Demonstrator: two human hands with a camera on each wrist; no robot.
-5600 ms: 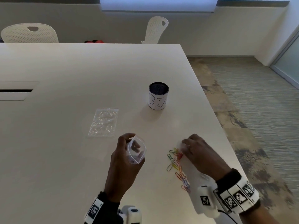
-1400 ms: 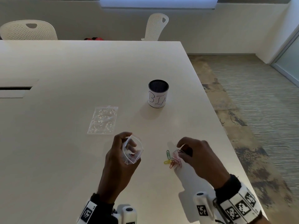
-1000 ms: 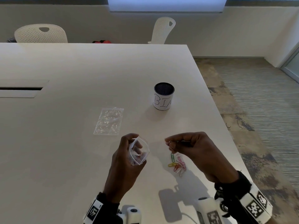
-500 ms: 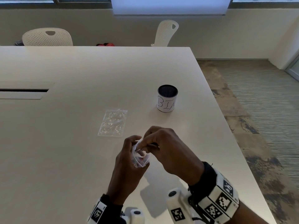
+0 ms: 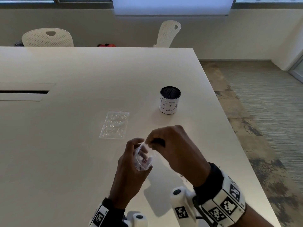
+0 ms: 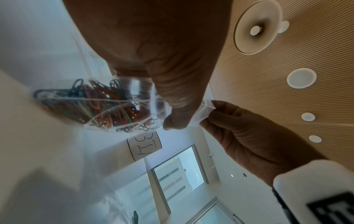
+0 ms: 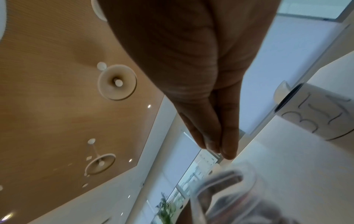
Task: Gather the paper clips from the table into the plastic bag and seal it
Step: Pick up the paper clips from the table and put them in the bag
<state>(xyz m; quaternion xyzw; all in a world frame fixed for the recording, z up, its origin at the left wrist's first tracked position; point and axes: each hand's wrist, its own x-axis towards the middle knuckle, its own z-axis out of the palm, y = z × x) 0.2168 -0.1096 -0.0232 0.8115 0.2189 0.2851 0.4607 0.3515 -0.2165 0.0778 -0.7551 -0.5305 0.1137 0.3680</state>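
Plastic bag [image 5: 144, 158] between both hands

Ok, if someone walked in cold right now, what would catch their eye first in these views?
Probably the two hands meeting at the table's near edge: the left hand holds a small clear plastic bag full of coloured paper clips, while the right hand pinches its top edge. Behind them stand a black mesh cup with a handwritten white label and a flat clear plastic packet.
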